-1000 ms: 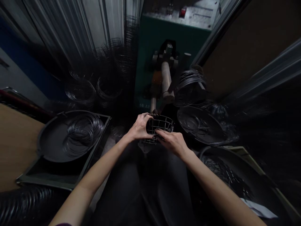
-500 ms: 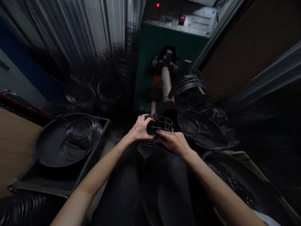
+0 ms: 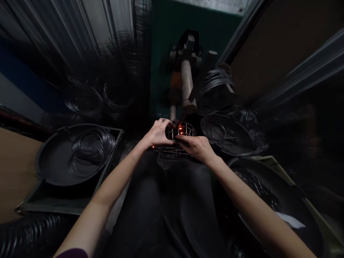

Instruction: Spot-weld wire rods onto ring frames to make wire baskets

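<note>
Sparks (image 3: 181,133) glow at the wire basket (image 3: 172,151) gripped by left hand (image 3: 158,133) and right hand (image 3: 197,146); its shape looks formed, what remains unclear

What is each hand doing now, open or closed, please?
Left hand: closed around the wire basket, holding it.
Right hand: at the basket; its grip cannot be told.

Lit dimly, with shadow over most of the floor. Walled beyond the stand's (image 3: 37,203) far edge by ribbed panels (image 3: 80,28) and a blue strip (image 3: 32,68), beside its left edge by a tan board (image 3: 14,168), at far right by a brown board (image 3: 268,53).
</note>
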A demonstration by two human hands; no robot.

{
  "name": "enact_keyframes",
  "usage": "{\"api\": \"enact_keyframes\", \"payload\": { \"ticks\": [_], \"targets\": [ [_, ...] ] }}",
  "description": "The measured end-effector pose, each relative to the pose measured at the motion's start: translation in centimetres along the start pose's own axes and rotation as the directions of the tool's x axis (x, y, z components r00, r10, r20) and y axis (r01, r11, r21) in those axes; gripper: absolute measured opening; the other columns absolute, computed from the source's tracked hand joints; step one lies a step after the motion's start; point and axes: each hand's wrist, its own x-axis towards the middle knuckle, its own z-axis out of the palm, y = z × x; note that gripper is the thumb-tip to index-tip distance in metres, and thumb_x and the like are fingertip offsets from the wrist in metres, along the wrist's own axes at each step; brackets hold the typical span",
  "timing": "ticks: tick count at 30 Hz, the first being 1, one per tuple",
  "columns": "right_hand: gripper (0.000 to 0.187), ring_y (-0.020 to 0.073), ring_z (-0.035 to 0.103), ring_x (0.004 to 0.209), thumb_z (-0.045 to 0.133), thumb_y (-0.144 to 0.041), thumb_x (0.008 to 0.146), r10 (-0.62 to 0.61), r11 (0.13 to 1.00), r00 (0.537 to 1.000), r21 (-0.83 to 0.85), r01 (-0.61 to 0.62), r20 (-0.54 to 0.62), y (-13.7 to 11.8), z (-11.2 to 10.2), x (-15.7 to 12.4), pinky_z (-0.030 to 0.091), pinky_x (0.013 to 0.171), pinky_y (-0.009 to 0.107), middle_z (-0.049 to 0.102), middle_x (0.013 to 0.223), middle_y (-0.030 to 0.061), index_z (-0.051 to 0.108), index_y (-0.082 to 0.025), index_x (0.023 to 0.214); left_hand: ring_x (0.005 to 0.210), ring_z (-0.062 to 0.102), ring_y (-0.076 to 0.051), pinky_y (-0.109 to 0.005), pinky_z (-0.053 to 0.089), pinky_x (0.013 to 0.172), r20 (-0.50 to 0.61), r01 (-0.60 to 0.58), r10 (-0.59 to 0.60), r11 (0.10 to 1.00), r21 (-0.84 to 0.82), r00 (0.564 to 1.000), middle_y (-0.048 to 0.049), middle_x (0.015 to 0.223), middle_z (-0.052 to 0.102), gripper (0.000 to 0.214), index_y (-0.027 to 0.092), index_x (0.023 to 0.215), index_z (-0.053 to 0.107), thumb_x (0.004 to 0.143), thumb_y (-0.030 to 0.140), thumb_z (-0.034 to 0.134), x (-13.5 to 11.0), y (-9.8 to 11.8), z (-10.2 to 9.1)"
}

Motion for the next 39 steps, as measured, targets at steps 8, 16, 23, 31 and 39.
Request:
{"api": "enact_keyframes", "payload": {
  "ticks": [8,16,23,31,39],
  "targets": [
    [0.020,0.0125,0.060,0.071,0.051,-0.030,0.092,0.187,0.982,0.948,0.039,-0.184,-0.259,0.2,1.5,0.3,0.040,0.055,0.020,0.065,0.092,0.0045,0.068,-0.021,0.088,0.106,0.049,-0.029,-0.043,0.044,0.093,-0.037,0.076,-0.075,0.997,0.026,0.996,-0.0099,0.113,0.050,0.069,0.016,0.108,0.052,0.050,0.038,0.082,2.0,-0.4,-0.1],
    [0.021,0.0145,0.057,0.073,0.049,-0.031,0.091,0.211,0.975,0.953,0.112,-0.190,-0.219,1.2,1.7,1.8,0.040,0.057,0.023,0.060,0.091,0.0053,0.067,-0.022,0.093,0.102,0.052,-0.029,-0.043,0.044,0.090,-0.068,0.073,-0.070,0.997,0.029,0.995,-0.0101,0.107,0.053,0.070,0.015,0.108,0.051,0.051,0.040,0.082,3.1,-0.9,-0.4],
    [0.025,0.0146,0.056,0.069,0.048,-0.036,0.092,0.221,0.974,0.951,0.089,-0.207,-0.218,2.7,1.9,4.0,0.037,0.057,0.023,0.060,0.083,0.0045,0.067,-0.020,0.087,0.107,0.054,-0.030,-0.044,0.043,0.094,-0.078,0.024,-0.029,0.998,-0.061,0.997,-0.0111,0.116,0.055,0.083,0.016,0.118,0.043,0.048,0.035,0.084,5.1,-1.4,-1.3],
    [0.025,0.0174,0.059,0.072,0.052,-0.040,0.089,0.218,0.971,0.944,0.148,-0.186,-0.246,3.7,1.4,3.5,0.040,0.060,0.025,0.063,0.086,0.0060,0.067,-0.019,0.091,0.122,0.046,-0.035,-0.050,0.038,0.101,-0.032,0.026,-0.030,0.993,-0.115,0.999,-0.0149,0.132,0.047,0.101,0.019,0.137,0.033,0.051,0.037,0.083,4.6,-2.1,-1.9],
    [0.023,0.0193,0.064,0.081,0.051,-0.013,0.084,0.198,0.980,0.970,0.045,-0.194,-0.141,8.8,-0.8,8.0,0.044,0.068,0.027,0.069,0.093,0.0099,0.069,-0.015,0.098,0.115,0.057,-0.022,-0.035,0.043,0.100,-0.108,0.119,-0.159,0.944,-0.306,0.981,-0.0109,0.123,0.061,0.042,0.014,0.123,0.056,0.085,0.032,0.052,4.3,-8.5,-2.3]
  ]
}}
